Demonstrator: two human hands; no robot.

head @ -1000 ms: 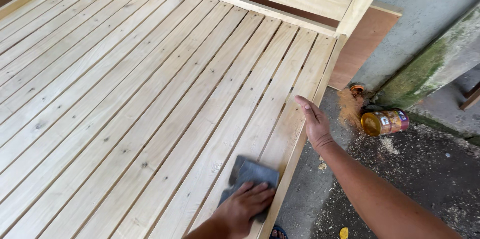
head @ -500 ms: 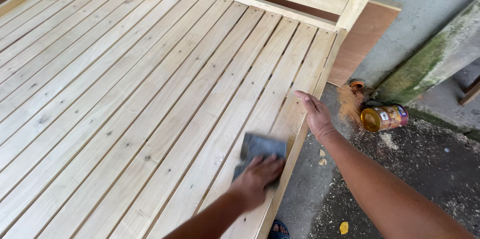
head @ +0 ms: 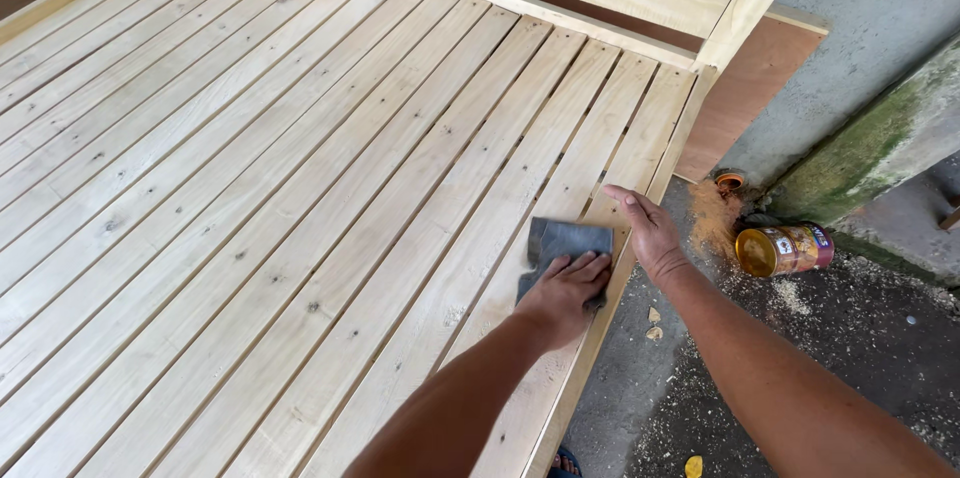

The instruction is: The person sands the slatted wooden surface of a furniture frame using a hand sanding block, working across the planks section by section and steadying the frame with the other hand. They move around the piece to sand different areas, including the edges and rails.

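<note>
Sandpaper [head: 562,250], a dark grey sheet, lies flat on one of the outermost pale wooden slats [head: 300,198] of a bed-like frame, close to the side rail [head: 600,323], with the left hand [head: 565,288] spread on top of its near half. It looks thin, light and floppy, with a corner curling a little at the far end, so it probably has no stiffness of its own and moves only where the palm presses it; its gritty face should bite on the wood rather than slide, and flat fingers over the middle seem the surest hold. Seen from the head camera, the left forearm comes up from the lower edge, wrist straight, fingers together and laid flat, pinning the sheet rather than pinching it. The right hand [head: 648,228] rests open just beside, thumb side up, its edge on the rail and gripping nothing; the two hands are close but apart. On the ground to the right a tipped yellow can [head: 785,250] lies among sawdust [head: 715,218], near a grey concrete wall [head: 880,18].
</note>
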